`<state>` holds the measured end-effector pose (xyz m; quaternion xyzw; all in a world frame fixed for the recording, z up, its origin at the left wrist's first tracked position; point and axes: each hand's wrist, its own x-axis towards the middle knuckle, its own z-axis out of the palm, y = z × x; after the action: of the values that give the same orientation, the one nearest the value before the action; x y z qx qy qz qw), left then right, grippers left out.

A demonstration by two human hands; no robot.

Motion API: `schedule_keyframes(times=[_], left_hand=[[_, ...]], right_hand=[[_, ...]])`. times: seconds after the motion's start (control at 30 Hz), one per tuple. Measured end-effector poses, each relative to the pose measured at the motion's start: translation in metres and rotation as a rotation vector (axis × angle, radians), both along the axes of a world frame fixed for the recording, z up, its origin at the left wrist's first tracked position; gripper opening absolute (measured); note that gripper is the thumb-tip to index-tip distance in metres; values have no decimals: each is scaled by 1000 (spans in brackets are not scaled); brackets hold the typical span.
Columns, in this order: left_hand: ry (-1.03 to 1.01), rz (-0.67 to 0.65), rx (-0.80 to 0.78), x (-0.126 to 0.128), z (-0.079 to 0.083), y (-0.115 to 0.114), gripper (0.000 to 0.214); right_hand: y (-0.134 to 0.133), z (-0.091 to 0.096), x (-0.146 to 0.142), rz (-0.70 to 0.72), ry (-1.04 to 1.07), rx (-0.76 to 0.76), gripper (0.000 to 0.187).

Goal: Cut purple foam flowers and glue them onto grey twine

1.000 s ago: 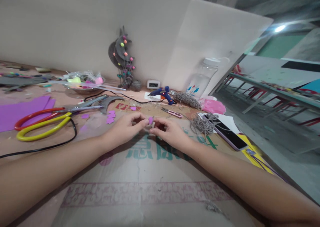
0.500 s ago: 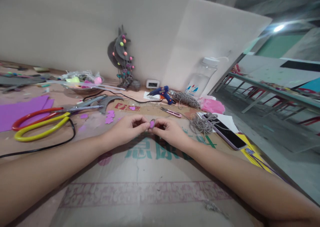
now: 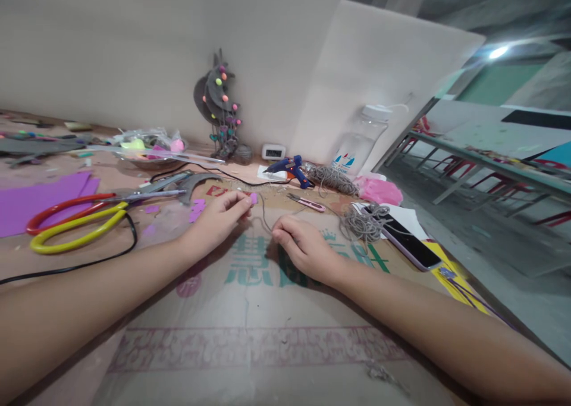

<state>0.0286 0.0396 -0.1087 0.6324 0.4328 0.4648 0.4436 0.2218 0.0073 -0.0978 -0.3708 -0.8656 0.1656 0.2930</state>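
My left hand [image 3: 223, 215] is closed, thumb and fingers pinched together. A small purple foam piece [image 3: 254, 198] shows at its fingertips, mostly hidden by them. To its right, my right hand [image 3: 306, 245] pinches a thin grey cord [image 3: 266, 220], which curves up from its fingertips towards the purple piece. Both hands are over the printed cardboard [image 3: 250, 311]. Purple foam cut-outs [image 3: 196, 209] lie just beyond my left wrist. Past my right hand are pink-handled thread snips [image 3: 307, 203] and a loose tangle of grey cord [image 3: 363, 222].
Scissors [image 3: 78, 233] with red and yellow handles lie left, by purple foam sheets [image 3: 40, 200]. A blue glue gun [image 3: 292, 169], a small clock [image 3: 273, 151] and a water bottle [image 3: 357, 141] stand behind. A phone [image 3: 410, 242] lies right.
My hands have come apart. The left has moved up and left with the purple piece; the right has shifted slightly down and right, and a length of grey cord now shows between them.
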Motion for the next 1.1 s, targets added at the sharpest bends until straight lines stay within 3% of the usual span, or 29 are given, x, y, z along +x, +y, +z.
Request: schedule_keyframes(times=[0.13, 0.3, 0.53, 0.77, 0.87, 1.1], left_hand=[[-25, 18, -36, 1, 0, -1, 28], [-46, 6, -78, 0, -2, -1, 30], [15, -15, 10, -1, -4, 2, 30], [129, -62, 94, -2, -5, 1, 29], [221, -102, 128, -1, -2, -4, 28], [321, -126, 185, 2, 10, -14, 25]], right_hand=[[-2, 1, 2, -36, 3, 35, 33], [-2, -1, 3, -40, 63, 33, 24], [-1, -1, 3, -11, 86, 54, 16], [-1, -1, 4, 65, 21, 89, 37], [0, -1, 4, 15, 18, 35, 43], [12, -3, 4, -178, 280, -278, 21]])
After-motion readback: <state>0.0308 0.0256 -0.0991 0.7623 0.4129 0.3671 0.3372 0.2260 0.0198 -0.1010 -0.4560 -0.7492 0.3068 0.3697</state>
